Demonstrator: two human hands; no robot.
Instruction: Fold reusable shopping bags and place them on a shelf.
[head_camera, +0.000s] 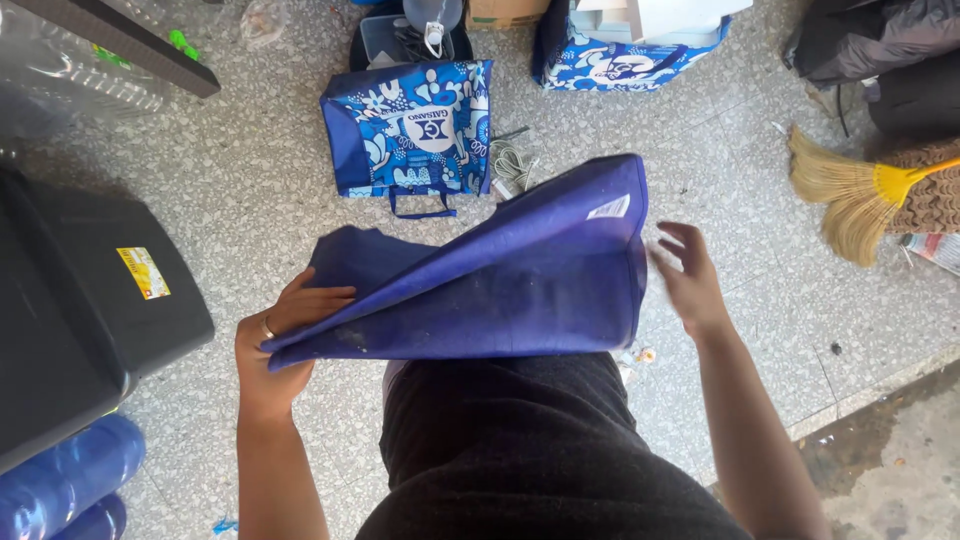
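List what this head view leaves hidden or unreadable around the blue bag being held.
- Blue bag: its inside is hidden by its own folded panels.
- Left hand: fingertips are tucked under the fabric.
- Right hand: motion-blurred; contact with the bag is unclear.
- Black bin: cut off by the left edge.

left hand (275, 345): fingertips hidden under the fold of the dark blue bag (500, 280)
right hand (688, 275): fingers blurred
black bin (80, 320): cut off by the left edge
blue bottles (65, 480): cut off at the bottom-left corner
broom (855, 195): handle runs out at the right edge
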